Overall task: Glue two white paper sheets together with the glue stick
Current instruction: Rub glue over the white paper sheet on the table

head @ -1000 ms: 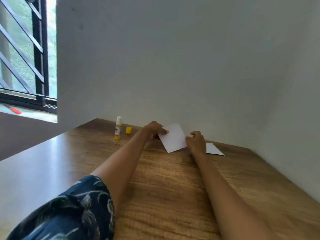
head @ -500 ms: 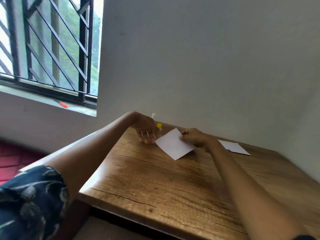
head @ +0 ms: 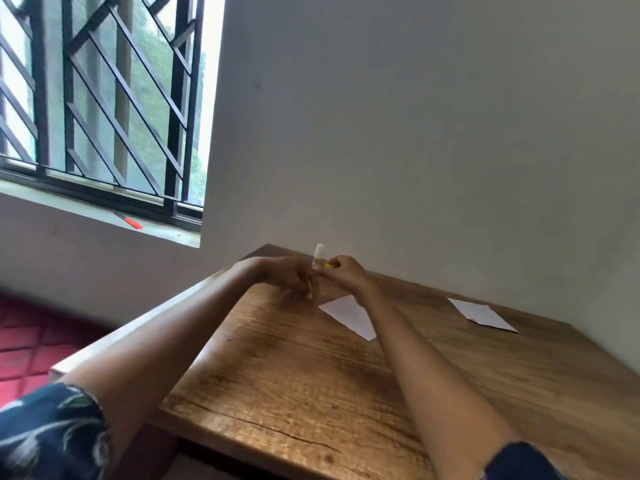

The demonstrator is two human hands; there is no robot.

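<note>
The glue stick (head: 319, 253), white on top with a yellow base, is held upright at the far left corner of the wooden table (head: 311, 382). My left hand (head: 289, 276) is closed around its lower part. My right hand (head: 344, 271) touches the stick from the right and pinches a small yellow cap (head: 327, 265) in its fingertips. One white paper sheet (head: 349, 316) lies flat just below my right wrist, partly hidden by my forearm. The second white sheet (head: 482, 314) lies flat further right, near the wall.
The table stands in a corner, with a pale wall behind it and another on the right. A barred window (head: 104, 109) is at upper left, with a small red object (head: 133, 222) on its sill. Red floor shows past the table's left edge.
My right hand let go of the near sheet, which now lies flat, and moved left to the glue stick. My left hand closed on the stick. The camera swung left.
</note>
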